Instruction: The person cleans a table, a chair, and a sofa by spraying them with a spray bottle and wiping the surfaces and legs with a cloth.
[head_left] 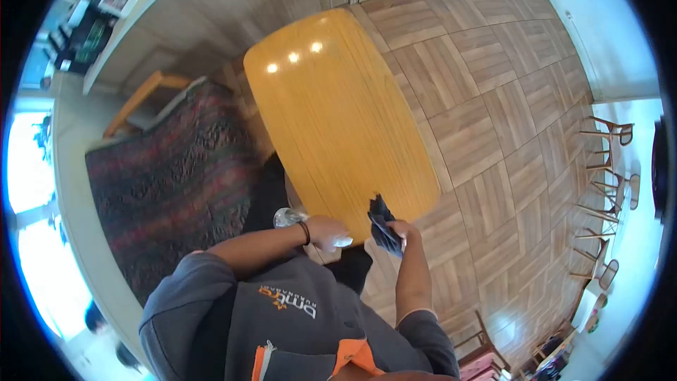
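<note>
My left hand [326,233] is closed near the table's close edge, wrapped round what looks like a spray bottle. The bottle's clear body [288,218] shows beside my wrist, and a white tip [343,241] sticks out past my fingers. In my right hand [403,231] is a dark cloth [383,220], bunched in the fingers. The cloth's far end overlaps the near right corner of the yellow wooden table [338,120]. Part of the bottle is hidden behind my hand and wrist.
A sofa [176,176] with a dark patterned cover stands along the table's left side. Behind it, a ledge [151,17] carries a black router [88,39] and small framed cards. Wooden chairs [599,204] line the right wall. Wood-patterned floor [493,127] lies right of the table.
</note>
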The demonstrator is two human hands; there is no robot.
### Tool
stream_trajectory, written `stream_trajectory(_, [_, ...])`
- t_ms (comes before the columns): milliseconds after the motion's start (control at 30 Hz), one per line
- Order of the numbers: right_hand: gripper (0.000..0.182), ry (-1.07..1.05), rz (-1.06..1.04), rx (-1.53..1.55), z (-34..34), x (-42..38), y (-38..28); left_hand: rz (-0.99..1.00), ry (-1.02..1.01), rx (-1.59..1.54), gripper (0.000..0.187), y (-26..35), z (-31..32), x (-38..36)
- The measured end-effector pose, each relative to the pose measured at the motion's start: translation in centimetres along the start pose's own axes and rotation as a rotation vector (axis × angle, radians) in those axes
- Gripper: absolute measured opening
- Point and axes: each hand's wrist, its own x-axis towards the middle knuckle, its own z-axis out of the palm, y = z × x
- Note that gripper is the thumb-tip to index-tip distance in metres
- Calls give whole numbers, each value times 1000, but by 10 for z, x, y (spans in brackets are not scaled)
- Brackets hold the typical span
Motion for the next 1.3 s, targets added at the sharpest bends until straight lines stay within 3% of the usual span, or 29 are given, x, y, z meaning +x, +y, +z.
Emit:
stream_trajectory(33, [43,-86,65,94,0,-51,-11,-27,46,-17,34,30,19,8])
stream_trajectory(67, [42,-165,127,190,-1,-92,-13,-23,-91,5,38,67,18,19])
stream_trajectory(167, [41,-136,58,351,-43,-93,93,37,82,-198,40,151,16,25])
stream_trajectory(200, [34,-42,110,404,-49,-150,93,91,133,-260,41,175,10,26])
stream_trajectory(300, [42,59,117,493,-80,-200,197,158,151,-178,44,196,29,60])
stream_trajectory(433, [43,139,230,650,-101,-238,337,155,415,-224,46,222,28,84])
stream_trajectory(567, [41,109,317,663,-83,-278,359,-97,509,-264,53,243,30,100])
stream_trajectory(600, [41,86,324,644,-85,-280,360,-123,565,-206,58,241,43,110])
stream_trajectory(700, [40,25,338,571,-99,-291,353,-212,678,-167,45,243,91,130])
stream_trajectory(800, [38,-4,324,453,-133,-299,326,-286,783,-182,56,247,133,142])
stream_trajectory(900, [37,18,261,304,-177,-300,281,-327,967,-117,53,239,180,175])
stream_trajectory(1067, [34,163,20,37,-245,-284,192,-423,1264,-414,53,280,226,168])
stream_trajectory(1133, [34,166,-132,-65,-241,-285,157,-479,1303,-500,54,314,239,149])
stream_trajectory(1300, [39,102,-128,-353,-175,-279,98,-663,1470,-691,49,348,298,155])
